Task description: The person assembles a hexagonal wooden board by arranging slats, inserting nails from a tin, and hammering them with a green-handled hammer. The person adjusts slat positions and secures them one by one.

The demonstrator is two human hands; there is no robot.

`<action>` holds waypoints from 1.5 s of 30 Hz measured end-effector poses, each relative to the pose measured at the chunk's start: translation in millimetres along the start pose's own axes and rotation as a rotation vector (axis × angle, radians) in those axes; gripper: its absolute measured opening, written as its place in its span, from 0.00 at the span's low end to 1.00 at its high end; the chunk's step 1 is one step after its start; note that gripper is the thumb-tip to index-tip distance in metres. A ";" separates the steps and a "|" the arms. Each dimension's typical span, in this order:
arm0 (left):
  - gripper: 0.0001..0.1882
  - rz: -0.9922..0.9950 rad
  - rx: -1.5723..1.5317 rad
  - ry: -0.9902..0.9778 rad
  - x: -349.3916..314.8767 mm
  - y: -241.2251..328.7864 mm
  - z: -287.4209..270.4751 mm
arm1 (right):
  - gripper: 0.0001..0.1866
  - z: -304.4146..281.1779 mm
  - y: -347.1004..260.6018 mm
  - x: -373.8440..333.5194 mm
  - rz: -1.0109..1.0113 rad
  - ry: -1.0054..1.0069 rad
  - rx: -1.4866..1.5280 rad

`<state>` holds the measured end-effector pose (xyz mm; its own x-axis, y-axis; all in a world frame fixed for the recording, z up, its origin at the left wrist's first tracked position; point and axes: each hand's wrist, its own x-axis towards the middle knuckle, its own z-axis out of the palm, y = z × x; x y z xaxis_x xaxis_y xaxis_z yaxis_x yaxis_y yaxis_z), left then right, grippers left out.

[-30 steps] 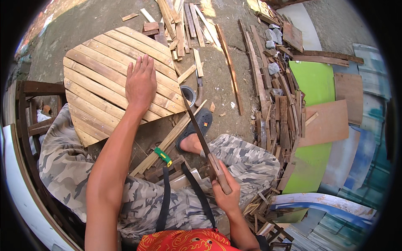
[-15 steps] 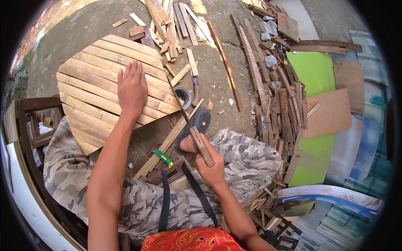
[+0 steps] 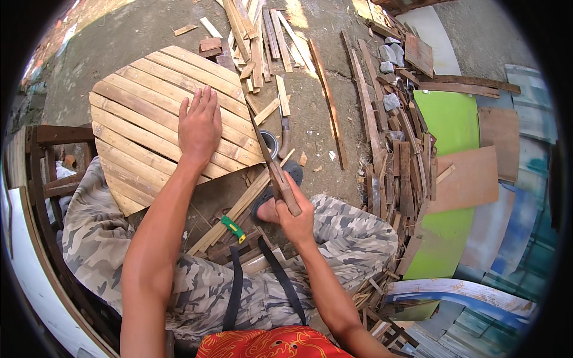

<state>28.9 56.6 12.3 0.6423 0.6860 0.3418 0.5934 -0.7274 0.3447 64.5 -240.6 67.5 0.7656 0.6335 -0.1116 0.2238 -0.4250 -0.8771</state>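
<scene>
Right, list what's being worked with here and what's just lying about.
In use:
slatted wooden panel, under the left hand
wooden-handled blade, in the right hand

Apparently lying about:
green-handled tool
loose wood strips
bright green board

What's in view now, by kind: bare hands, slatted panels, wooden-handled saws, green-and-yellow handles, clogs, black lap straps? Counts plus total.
Bare hands: 2 (left hand, right hand)
Slatted wooden panel: 1
Wooden-handled saw: 1
Green-and-yellow handle: 1
Dark clog, partly hidden: 1
Black lap straps: 2
Total: 8
</scene>
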 end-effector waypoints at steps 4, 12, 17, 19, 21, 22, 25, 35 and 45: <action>0.19 -0.011 -0.038 0.012 -4.5 -0.2 6.4 | 0.33 -88.1 -74.9 -131.3 0.182 -0.116 -0.228; 0.18 -0.009 0.010 -0.003 -1.9 2.1 6.0 | 0.32 -2.7 -75.3 30.6 0.057 -0.098 -0.060; 0.19 0.025 -0.020 0.021 -0.6 -1.5 1.1 | 0.31 -6.3 -74.7 32.8 0.131 -0.120 -0.096; 0.19 -0.001 -0.026 -0.027 -6.6 0.7 2.6 | 0.32 -52.7 -122.5 -38.3 0.143 -0.169 -0.151; 0.19 0.009 0.005 -0.012 -8.6 3.4 5.3 | 0.33 -100.7 -177.2 -96.9 0.297 -0.221 -0.143; 0.19 0.027 0.014 0.008 -11.1 5.7 6.1 | 0.33 -112.7 -191.7 -109.1 0.338 -0.227 -0.162; 0.19 0.026 0.053 -0.004 -9.9 7.0 5.4 | 0.33 -95.2 -189.0 -74.0 0.275 -0.204 -0.157; 0.19 0.028 0.050 -0.013 -8.9 3.9 7.6 | 0.32 -45.0 -105.4 -33.3 0.089 -0.107 -0.132; 0.20 0.022 0.058 -0.039 -8.1 3.7 12.8 | 0.32 13.9 -40.7 36.5 -0.029 -0.003 0.041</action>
<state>32.1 48.1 -0.3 0.6734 0.6694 0.3138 0.6051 -0.7429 0.2862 75.0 -191.2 92.6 0.7575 0.6470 -0.0874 0.2208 -0.3798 -0.8983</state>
